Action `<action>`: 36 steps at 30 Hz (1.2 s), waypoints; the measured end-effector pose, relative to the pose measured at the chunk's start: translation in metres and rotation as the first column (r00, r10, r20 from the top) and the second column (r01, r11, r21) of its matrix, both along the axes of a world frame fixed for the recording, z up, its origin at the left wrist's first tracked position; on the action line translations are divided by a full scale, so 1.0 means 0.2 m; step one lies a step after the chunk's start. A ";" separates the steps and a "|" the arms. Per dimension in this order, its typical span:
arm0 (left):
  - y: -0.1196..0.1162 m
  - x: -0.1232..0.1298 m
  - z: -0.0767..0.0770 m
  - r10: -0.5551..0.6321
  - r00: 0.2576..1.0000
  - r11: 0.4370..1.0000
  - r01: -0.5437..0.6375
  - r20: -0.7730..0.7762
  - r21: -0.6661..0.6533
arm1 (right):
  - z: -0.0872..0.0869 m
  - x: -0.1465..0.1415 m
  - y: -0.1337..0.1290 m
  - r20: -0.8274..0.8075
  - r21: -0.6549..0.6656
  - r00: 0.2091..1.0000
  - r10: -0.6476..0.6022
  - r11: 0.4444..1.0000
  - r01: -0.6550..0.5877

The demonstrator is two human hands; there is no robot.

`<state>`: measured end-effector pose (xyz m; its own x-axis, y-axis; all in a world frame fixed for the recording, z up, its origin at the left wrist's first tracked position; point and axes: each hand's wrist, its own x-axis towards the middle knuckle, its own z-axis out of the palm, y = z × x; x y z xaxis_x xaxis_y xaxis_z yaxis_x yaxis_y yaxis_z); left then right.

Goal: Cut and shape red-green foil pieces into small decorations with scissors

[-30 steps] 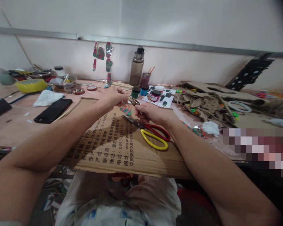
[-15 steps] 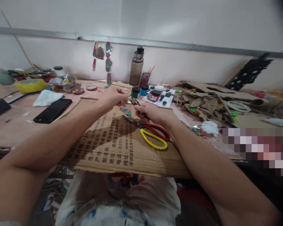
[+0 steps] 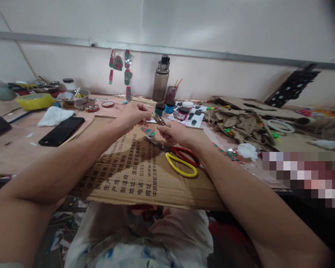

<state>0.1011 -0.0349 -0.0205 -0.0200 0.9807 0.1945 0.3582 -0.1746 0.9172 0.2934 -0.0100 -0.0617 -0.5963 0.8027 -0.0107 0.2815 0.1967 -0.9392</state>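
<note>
Over the cardboard sheet [image 3: 167, 190], my left hand [image 3: 135, 116] pinches with thumb and fingertips; what is between them is too small to make out. My right hand [image 3: 171, 131] is closed around a small shiny metal tool [image 3: 158, 119], its kind unclear, which points toward the left fingertips. Beneath the hands lies a green and pink striped piece [image 3: 148, 131]. Scissors [image 3: 181, 164] with one red and one yellow handle rest on the cardboard by my right wrist, blades pointing left.
Behind my hands stand a bottle [image 3: 160, 83], paint jars [image 3: 183, 113] and a cup with sticks [image 3: 171, 93]. At left are a phone [image 3: 61, 131], tissue [image 3: 56, 116] and yellow tape roll [image 3: 35, 101]. Brown cord [image 3: 240, 124] is heaped at right. Striped pieces [image 3: 128, 77] hang on the wall.
Both hands keep nearly the same pose; the right hand and metal tool have shifted very slightly left. The view has moved a little. Nothing was let go.
</note>
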 end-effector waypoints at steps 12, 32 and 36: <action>0.01 0.00 -0.01 -0.020 1.000 1.000 0.020 -0.014 0.007 | -0.01 0.01 0.00 -0.014 -0.004 1.000 0.010 1.000 -0.010; -0.04 0.05 0.02 0.079 0.996 0.996 -0.077 -0.037 0.047 | 0.02 0.01 -0.02 0.024 -0.003 0.999 -0.035 0.999 0.035; -0.03 0.04 0.01 0.063 0.998 0.996 -0.061 -0.025 0.061 | 0.01 0.00 -0.02 0.042 0.080 0.997 -0.062 0.995 0.058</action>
<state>0.1098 -0.0413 -0.0188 -0.0745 0.9641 0.2548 0.3949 -0.2061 0.8953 0.2929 -0.0147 -0.0588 -0.5474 0.8364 0.0286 0.3365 0.2512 -0.9076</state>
